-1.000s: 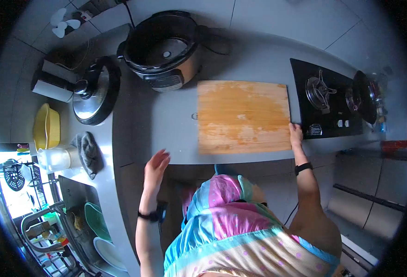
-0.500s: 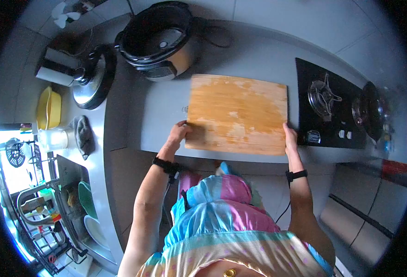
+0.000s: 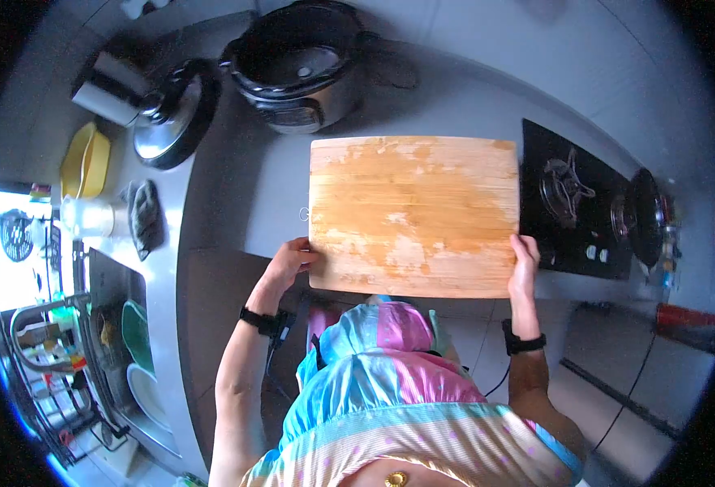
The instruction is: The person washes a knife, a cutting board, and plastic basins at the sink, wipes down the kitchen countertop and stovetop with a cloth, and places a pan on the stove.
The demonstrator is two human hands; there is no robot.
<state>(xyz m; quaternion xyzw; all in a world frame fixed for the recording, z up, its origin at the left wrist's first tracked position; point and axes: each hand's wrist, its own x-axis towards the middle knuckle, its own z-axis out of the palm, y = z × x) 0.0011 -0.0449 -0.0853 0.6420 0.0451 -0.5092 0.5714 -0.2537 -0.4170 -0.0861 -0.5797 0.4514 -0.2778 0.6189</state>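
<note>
A rectangular wooden cutting board (image 3: 414,215), patchy with damp-looking darker areas, is held level between my two hands. My left hand (image 3: 294,261) grips its left edge near the front corner, thumb on top. On the opposite edge, my right hand (image 3: 524,264) is closed round the side near the front. The board's front edge reaches out past the counter's front edge, towards my body. A small metal ring (image 3: 304,214) sticks out from its left side. Fingers under the board are hidden.
Behind the board to the left stands an open electric cooker (image 3: 301,73). Its lid (image 3: 175,122) lies beside it. A black gas hob (image 3: 572,203) sits close on the right. To the left are a yellow basin (image 3: 86,162), a grey cloth (image 3: 143,215) and a sink (image 3: 118,341).
The cutting board has come up off the counter and closer to my body, carried by both hands. It looks larger now. The view has also shifted slightly.
</note>
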